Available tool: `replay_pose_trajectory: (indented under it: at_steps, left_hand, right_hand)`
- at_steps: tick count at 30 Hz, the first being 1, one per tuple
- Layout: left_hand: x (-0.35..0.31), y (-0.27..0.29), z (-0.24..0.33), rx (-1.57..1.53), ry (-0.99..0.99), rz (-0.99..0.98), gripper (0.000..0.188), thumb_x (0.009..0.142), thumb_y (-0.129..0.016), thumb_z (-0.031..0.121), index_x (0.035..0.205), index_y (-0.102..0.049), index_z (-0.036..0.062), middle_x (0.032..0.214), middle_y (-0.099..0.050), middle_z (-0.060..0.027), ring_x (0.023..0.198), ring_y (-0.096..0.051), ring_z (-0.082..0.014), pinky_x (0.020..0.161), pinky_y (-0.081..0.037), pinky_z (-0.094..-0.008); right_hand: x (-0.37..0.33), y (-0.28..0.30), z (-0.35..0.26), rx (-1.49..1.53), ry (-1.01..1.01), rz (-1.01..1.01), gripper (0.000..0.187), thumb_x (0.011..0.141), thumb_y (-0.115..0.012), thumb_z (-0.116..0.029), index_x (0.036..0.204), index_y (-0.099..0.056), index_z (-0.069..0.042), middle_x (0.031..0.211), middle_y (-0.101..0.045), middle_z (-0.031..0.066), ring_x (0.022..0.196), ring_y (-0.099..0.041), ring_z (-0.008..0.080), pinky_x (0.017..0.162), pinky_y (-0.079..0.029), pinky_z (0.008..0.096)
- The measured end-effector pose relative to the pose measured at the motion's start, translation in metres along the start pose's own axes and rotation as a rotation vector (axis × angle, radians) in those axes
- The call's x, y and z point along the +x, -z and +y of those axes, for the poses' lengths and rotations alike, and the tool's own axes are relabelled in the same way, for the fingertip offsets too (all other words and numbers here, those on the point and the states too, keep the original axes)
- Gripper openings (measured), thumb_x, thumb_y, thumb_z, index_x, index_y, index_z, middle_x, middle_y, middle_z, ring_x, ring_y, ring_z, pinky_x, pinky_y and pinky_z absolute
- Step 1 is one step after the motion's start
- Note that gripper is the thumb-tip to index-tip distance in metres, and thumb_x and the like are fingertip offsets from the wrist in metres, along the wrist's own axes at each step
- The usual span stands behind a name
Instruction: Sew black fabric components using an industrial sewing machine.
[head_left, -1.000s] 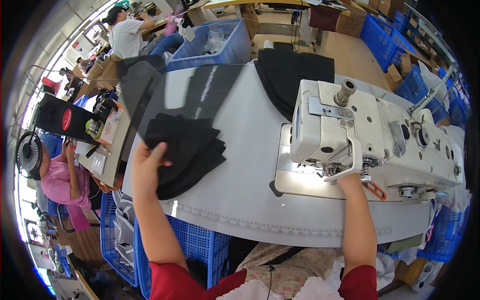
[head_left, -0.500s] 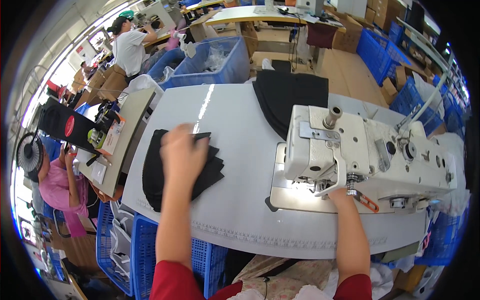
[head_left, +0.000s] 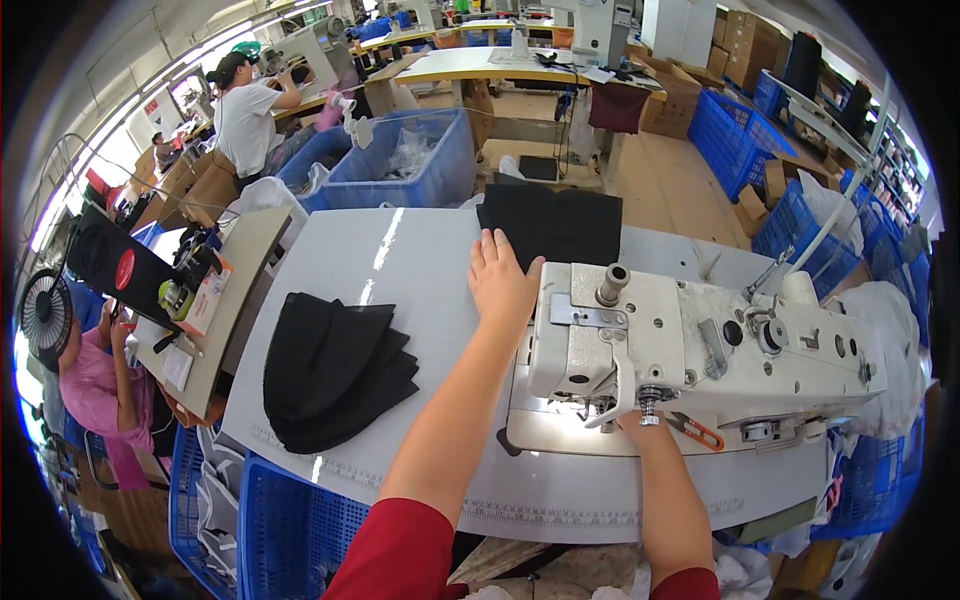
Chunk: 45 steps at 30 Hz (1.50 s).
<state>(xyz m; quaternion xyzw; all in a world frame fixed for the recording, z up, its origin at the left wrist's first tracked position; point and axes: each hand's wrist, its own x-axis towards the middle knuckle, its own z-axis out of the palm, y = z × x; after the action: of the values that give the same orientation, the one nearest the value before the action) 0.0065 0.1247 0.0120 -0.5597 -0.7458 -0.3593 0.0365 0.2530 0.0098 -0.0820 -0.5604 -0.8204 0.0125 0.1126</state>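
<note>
My left hand (head_left: 502, 278) reaches forward with its fingers stretched out, its fingertips at the near left edge of a stack of black fabric pieces (head_left: 565, 225). That stack lies behind the head of a white sewing machine (head_left: 700, 335). Beside the needle area, my right hand (head_left: 634, 422) is tucked under the machine head, so its fingers and anything in them are hidden. On the left of the grey table (head_left: 400, 330) rests a fanned pile of curved black fabric pieces (head_left: 325, 375). Orange-handled thread snips (head_left: 698, 432) lie on the machine bed, just right of my right hand.
A printed ruler scale (head_left: 560, 517) runs along the table's near edge. Blue crates (head_left: 295, 520) stand below it at the left. Beyond the table is a blue bin (head_left: 405, 165) with plastic bags. One co-worker (head_left: 245, 120) sits far left, another (head_left: 105, 390) nearer at the left.
My left hand has left the fanned pile and moved right and forward to the far stack. My right hand stays by the needle. The whole view has shifted slightly.
</note>
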Motion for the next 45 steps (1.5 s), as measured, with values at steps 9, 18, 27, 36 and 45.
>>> replay_pose_trajectory:
  at_steps: [9,18,27,36,45]
  left_hand:
    - [0.007,-0.004,-0.002,-0.114,-0.037,-0.076,0.069,0.073,-0.074,0.037,0.125,-0.049,-0.0003,0.132,-0.049,-0.0149,0.128,-0.038,-0.0358,0.102,-0.037,-0.0435]
    - [0.001,-0.020,-0.006,0.219,-0.222,-0.015,0.060,0.086,-0.054,0.040,0.135,-0.044,0.0069,0.141,-0.040,-0.0226,0.136,-0.030,-0.0344,0.108,-0.023,-0.0529]
    - [-0.011,-0.035,-0.017,0.408,-0.470,0.152,0.057,0.090,-0.046,0.034,0.136,-0.040,0.0004,0.139,-0.033,-0.0321,0.134,-0.029,-0.0430,0.104,-0.025,-0.0617]
    - [-0.006,-0.042,-0.038,0.182,-0.393,0.236,0.049,0.086,-0.053,0.030,0.124,-0.051,-0.0009,0.127,-0.047,-0.0294,0.124,-0.040,-0.0412,0.100,-0.034,-0.0537]
    - [0.015,-0.030,-0.039,0.059,-0.209,0.019,0.042,0.083,-0.057,0.027,0.114,-0.056,-0.0002,0.121,-0.051,-0.0269,0.120,-0.043,-0.0399,0.097,-0.037,-0.0520]
  right_hand:
    - [0.011,-0.015,0.008,0.035,-0.038,0.084,0.042,0.084,-0.055,-0.035,0.117,-0.057,-0.009,0.111,-0.063,0.0127,0.102,-0.060,0.0268,0.091,-0.046,0.0396]
    - [0.026,-0.016,0.001,0.576,-0.276,-0.123,0.033,0.086,-0.054,-0.033,0.103,-0.062,-0.007,0.096,-0.065,0.0140,0.092,-0.062,0.0281,0.084,-0.047,0.0421]
    - [0.016,0.029,-0.021,0.410,-0.095,0.153,0.017,0.076,-0.064,-0.019,0.087,-0.064,-0.006,0.084,-0.065,0.0159,0.083,-0.062,0.0340,0.072,-0.047,0.0474]
    - [0.023,0.028,-0.028,0.334,-0.044,0.033,0.028,0.085,-0.052,-0.029,0.092,-0.063,-0.004,0.091,-0.065,0.0175,0.089,-0.060,0.0360,0.079,-0.045,0.0472]
    - [0.030,0.067,-0.033,0.414,-0.173,-0.212,0.041,0.089,-0.045,-0.042,0.092,-0.063,-0.005,0.093,-0.065,0.0179,0.091,-0.060,0.0352,0.080,-0.044,0.0459]
